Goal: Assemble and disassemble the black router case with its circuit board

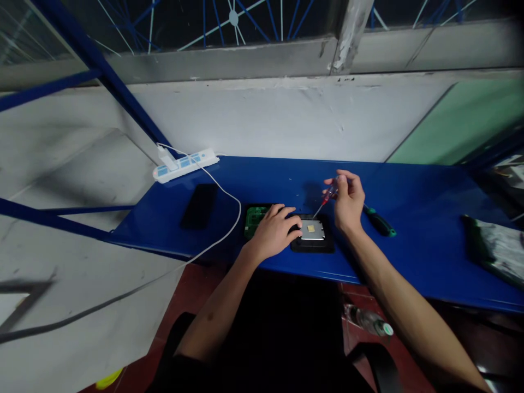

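Observation:
On the blue table lies an opened black device with a green circuit board [252, 220] at its left and a silver metal plate [317, 231] at its right. A small yellowish square sits on the plate. My left hand [273, 232] rests over the middle of the device, fingers spread, fingertips on the plate's left edge. Closed around a screwdriver [329, 192] with a clear and red handle, my right hand [349, 199] holds it tilted. Its thin shaft points down-left to the plate's upper edge; whether the tip touches a screw is too small to tell.
A green and black screwdriver [380, 221] lies right of my right hand. At the left are a dark phone-like slab [199, 206] and a white power strip [186, 165] with a trailing cable [233, 197]. A bag [497, 245] lies far right. A bottle [370, 321] is on the floor.

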{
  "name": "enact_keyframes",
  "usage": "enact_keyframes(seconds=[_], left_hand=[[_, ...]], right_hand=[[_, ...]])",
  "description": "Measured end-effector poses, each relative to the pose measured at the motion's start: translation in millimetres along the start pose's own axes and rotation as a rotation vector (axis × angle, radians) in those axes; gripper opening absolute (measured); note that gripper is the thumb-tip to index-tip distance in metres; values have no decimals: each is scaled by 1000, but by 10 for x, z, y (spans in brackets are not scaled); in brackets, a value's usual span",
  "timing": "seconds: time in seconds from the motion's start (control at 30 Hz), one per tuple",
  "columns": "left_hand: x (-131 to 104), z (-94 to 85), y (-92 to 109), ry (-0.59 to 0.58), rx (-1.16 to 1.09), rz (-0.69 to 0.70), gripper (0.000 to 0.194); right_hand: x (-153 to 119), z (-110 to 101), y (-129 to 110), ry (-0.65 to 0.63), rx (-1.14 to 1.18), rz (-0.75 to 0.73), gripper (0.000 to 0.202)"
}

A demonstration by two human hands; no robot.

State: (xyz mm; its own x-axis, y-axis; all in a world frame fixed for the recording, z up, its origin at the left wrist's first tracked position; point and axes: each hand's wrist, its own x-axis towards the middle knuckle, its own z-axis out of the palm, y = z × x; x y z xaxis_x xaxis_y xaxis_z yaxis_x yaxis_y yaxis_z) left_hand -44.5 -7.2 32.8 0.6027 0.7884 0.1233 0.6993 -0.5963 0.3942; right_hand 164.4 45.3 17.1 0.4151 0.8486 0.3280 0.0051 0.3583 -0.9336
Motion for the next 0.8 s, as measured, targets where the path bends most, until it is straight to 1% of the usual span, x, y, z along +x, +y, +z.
enact_keyframes(seconds=[0.17,0.47,0.6,0.7,0.8], left_hand=[[32,20,29,24,27,14,8],[106,49,47,59,24,30,5],[178,-4,22,96,24,28,5],[273,-62,-30,120,36,17,6],[402,-100,-90,121,50,21,4]], right_hand=[[38,-12,27,11,-9,23,29],[109,-53,62,21,40,51,29],[142,-63,99,31,37,69,29],[153,-65,105,34,18,78,31],[163,-93,104,65,-113,43,29]])
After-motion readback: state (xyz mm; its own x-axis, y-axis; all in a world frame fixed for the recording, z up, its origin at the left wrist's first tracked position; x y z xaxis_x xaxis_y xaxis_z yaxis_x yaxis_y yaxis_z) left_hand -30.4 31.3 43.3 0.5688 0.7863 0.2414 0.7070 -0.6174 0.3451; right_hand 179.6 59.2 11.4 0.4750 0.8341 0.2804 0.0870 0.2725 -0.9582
